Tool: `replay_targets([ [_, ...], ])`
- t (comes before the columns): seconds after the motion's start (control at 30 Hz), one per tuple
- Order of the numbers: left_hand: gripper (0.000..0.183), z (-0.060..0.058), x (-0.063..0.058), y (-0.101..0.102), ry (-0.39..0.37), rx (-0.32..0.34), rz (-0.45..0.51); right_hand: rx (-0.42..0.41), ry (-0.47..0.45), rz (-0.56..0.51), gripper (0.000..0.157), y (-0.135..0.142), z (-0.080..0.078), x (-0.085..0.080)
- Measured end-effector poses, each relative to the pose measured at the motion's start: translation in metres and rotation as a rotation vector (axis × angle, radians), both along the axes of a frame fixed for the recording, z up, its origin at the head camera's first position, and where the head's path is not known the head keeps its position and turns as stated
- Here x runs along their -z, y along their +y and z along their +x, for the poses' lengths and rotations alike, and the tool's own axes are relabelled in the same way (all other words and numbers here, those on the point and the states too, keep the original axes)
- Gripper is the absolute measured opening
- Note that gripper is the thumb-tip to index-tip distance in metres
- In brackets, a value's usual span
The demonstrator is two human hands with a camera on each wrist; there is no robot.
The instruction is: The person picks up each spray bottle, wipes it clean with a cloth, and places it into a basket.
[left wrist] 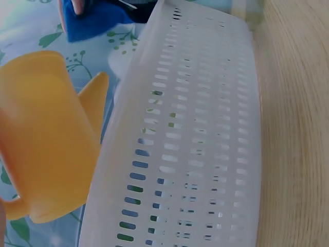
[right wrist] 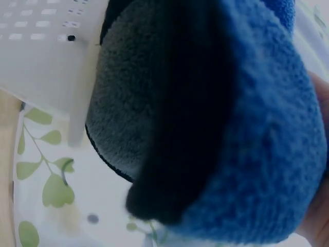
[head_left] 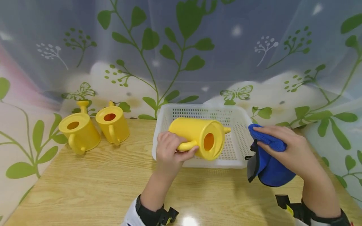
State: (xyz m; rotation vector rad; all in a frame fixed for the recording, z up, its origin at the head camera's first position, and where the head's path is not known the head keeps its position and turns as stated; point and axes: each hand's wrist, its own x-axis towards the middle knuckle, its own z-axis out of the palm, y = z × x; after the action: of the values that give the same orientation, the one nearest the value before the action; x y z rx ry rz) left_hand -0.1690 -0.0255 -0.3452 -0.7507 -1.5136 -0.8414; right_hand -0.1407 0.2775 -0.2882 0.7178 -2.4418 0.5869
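Observation:
My left hand (head_left: pixel 171 149) grips the handle of a yellow watering can (head_left: pixel 188 128), which is tipped on its side above the white perforated basket (head_left: pixel 195 163). The can's round opening faces toward me and its spout points right. In the left wrist view the same watering can (left wrist: pixel 46 139) appears beside the basket's slotted wall (left wrist: pixel 180 144). To the right of the basket, my right hand (head_left: pixel 294 150) pinches a folded blue cloth (head_left: pixel 275 172) with a grey side and black edging. This cloth (right wrist: pixel 262 134) fills much of the right wrist view.
Two more yellow watering cans, one at far left (head_left: pixel 85 131) and one beside it (head_left: pixel 120 125), stand upright on the wooden table (head_left: pixel 113 182). A leaf-patterned curtain (head_left: pixel 215 78) hangs behind the table.

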Motion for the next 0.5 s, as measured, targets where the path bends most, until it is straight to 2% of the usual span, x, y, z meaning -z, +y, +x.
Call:
replay_targets([
  [0.2,0.037,-0.001,0.002,0.002,-0.183,-0.005,0.119,0.078,0.096,-0.081,0.065,0.017,0.022,0.001],
  [0.4,0.032,0.001,0.000,0.004,-0.376,-0.002,0.227,0.154,0.111,0.013,0.065,0.033,0.027,0.001],
  [0.5,0.024,0.005,0.000,0.007,-0.518,0.026,0.299,0.209,0.101,0.057,0.063,0.040,0.026,0.006],
])
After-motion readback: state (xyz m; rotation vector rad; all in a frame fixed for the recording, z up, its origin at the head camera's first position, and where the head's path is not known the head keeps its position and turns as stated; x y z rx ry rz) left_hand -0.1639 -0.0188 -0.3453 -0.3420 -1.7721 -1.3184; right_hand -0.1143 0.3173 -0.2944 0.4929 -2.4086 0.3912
